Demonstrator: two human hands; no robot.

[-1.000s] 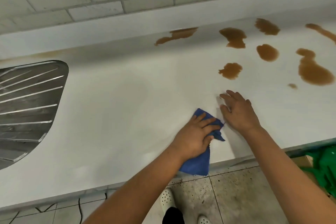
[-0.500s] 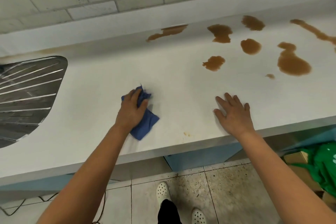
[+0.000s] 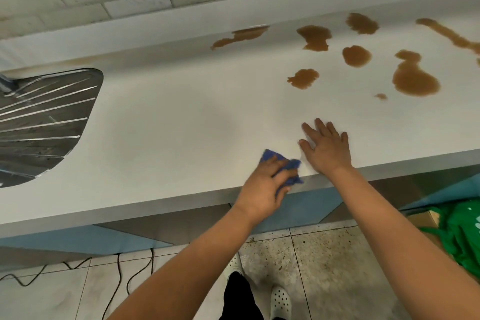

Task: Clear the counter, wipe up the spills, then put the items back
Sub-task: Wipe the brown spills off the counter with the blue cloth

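My left hand grips a crumpled blue cloth against the white counter close to its front edge. My right hand lies flat on the counter just to the right of the cloth, fingers spread and straight. Several brown spills spread over the far right of the counter, from the back wall strip to the middle, a hand's length beyond my right hand.
A steel sink drainboard is set into the counter at the left. A green bag on a cardboard box sits on the floor at the right. Black cables run across the floor tiles below.
My left hand swept the blue cloth from the middle left of the counter back to the right, up beside my right hand. My right hand stayed flat in place.
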